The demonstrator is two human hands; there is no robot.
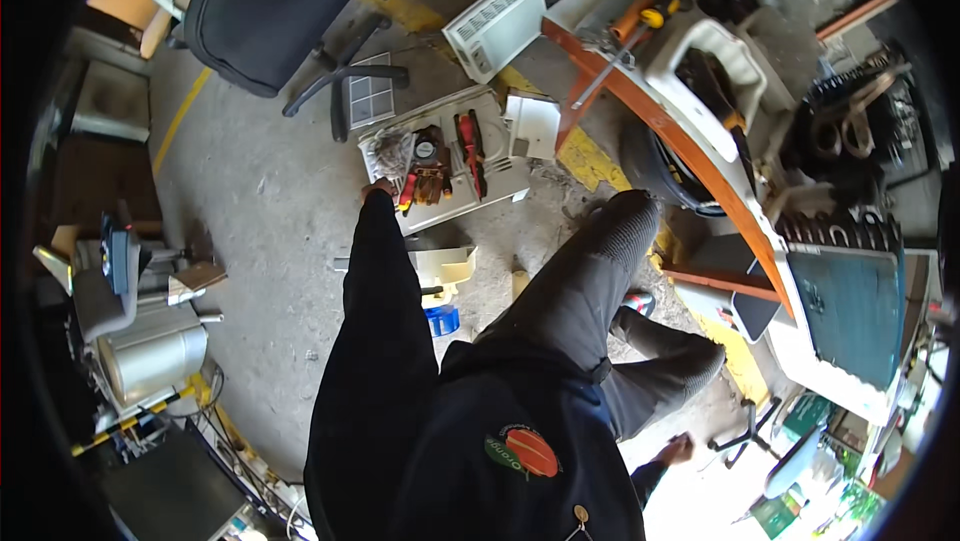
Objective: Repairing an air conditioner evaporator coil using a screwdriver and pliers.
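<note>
The left hand (pixel 378 188) is placed at the white panel (pixel 507 179), near a red-and-yellow tool (pixel 406 195); the right hand (pixel 679 449) is held well apart; neither grip can be told.

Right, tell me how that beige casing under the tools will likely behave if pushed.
The beige casing looks stiff, given its straight edges. It seems unlikely to roll or tip, lying flat on the floor. A hard shove could make the long red-and-black tool lying loose on top slide.

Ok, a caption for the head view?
Left fingers at the edge of a pale casing bearing red-handled tools on a concrete floor.
</note>
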